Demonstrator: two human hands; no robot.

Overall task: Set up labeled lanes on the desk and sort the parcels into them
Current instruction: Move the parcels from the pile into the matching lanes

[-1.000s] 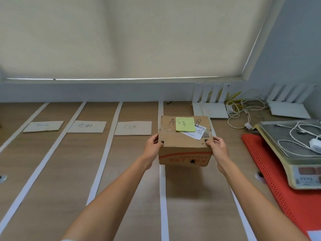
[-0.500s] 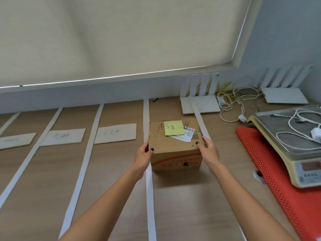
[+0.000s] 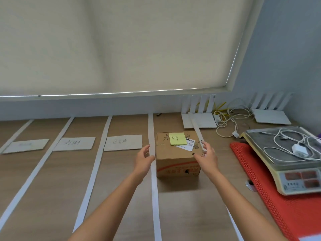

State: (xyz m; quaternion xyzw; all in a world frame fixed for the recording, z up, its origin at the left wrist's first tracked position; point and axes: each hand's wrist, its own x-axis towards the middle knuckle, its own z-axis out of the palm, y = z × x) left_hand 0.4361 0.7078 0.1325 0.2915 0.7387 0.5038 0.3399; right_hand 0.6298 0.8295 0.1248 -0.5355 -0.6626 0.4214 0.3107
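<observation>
On wooden desk, square cardboard parcel

Leftmost lane label writing too faint, red mat cut off at right edge

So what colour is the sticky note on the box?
Yellow-green; the sticky note shows best in the head view.

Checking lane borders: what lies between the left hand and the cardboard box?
In the head view, a white tape strip runs between the left hand and the cardboard box.
</observation>
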